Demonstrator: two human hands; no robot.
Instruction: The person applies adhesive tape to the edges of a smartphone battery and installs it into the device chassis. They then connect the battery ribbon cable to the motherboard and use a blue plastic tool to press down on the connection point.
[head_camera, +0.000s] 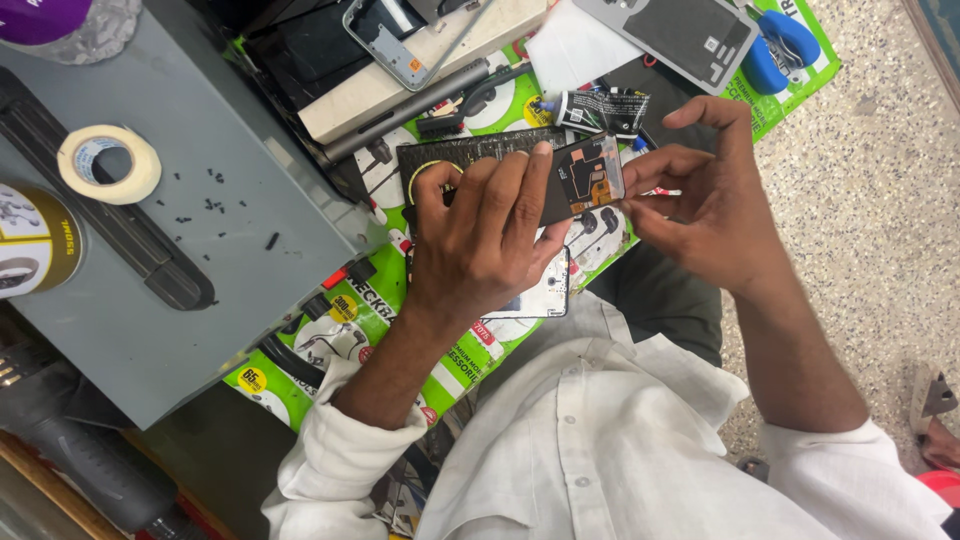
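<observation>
My left hand grips an opened phone, its back cover off and the dark battery and orange-brown circuit parts showing. The fingers lie across the phone's body. My right hand is at the phone's right end, with thumb and fingertips pinched close to its edge; whether they hold a small part I cannot tell. Under the hands lies a white phone part on a green printed sheet.
A grey box at left carries a roll of tape and several tiny black screws. Behind the hands lie a phone frame, a grey back panel, a small tube and a blue tool.
</observation>
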